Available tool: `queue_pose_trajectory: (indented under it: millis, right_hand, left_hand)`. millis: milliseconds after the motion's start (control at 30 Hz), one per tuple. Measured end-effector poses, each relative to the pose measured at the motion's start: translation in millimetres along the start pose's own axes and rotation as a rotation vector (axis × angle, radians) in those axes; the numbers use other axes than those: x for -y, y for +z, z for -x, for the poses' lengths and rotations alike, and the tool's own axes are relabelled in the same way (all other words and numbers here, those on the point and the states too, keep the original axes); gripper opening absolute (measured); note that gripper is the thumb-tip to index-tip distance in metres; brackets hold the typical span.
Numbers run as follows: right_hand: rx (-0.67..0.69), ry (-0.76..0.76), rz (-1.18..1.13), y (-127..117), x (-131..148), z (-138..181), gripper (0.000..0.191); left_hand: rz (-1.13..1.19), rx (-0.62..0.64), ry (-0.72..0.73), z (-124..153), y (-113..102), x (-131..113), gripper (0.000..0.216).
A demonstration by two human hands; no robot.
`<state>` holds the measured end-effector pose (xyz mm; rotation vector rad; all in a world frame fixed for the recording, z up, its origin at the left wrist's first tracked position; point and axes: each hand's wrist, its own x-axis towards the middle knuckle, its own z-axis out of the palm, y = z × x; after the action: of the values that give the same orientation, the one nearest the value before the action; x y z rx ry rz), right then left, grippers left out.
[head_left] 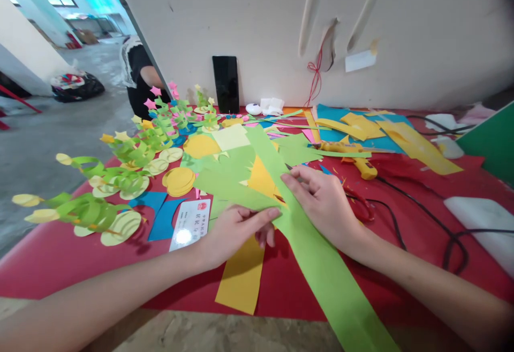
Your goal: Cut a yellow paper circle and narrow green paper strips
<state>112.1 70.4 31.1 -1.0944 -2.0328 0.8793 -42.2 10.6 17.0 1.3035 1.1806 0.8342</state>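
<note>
A long green paper strip (321,266) runs from the middle of the table down past its front edge. My left hand (241,229) is closed, thumb on top, on the green paper near the strip's left edge. My right hand (321,196) pinches the strip's right edge a little farther up; a small dark tip shows by its fingers, too little to name. Between the hands lies yellow paper (263,178) with a jagged edge. Beneath my left hand lies a yellow paper piece (241,279). A white card (189,226) with a red emblem is just left of that hand.
Curly green paper plants (90,210) with stars and buds line the left side, near yellow paper discs (179,181). A yellow glue gun (357,162) with a black cable lies at right. A phone (225,84) leans on the back panel. A person (140,73) is beyond it.
</note>
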Motion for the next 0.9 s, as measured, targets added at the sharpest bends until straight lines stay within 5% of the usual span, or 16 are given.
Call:
queue_pose_trajectory:
  millis: [167,300,433,600,800,900]
  right_hand:
    - [0.052,0.03,-0.042,-1.8,3.1,0.4,0.025]
    - [0.088,-0.004,0.016,-1.5,4.1,1.0,0.03]
    - [0.103,-0.043,0.066,0.9,2.6,1.8,0.025]
    - [-0.018,-0.017,0.066,3.8,-0.7,2.2,0.027]
    - [-0.023,0.01,0.039,5.9,-3.3,1.9,0.029]
    - [0.02,0.01,0.039,5.7,-1.7,2.7,0.028]
  left_hand:
    - [0.007,0.125,0.037,-0.1,0.9,0.1,0.028]
    - [-0.037,0.002,0.053,-1.3,0.5,-0.5,0.034]
    - [-0.063,0.006,0.061,-1.8,-0.1,-1.4,0.034]
    - [-0.11,-0.086,0.051,-0.4,0.9,-0.2,0.043]
    - [-0.072,0.051,0.089,-0.1,5.1,1.5,0.028]
    - [-0.088,0.009,0.083,-1.2,5.2,1.1,0.035]
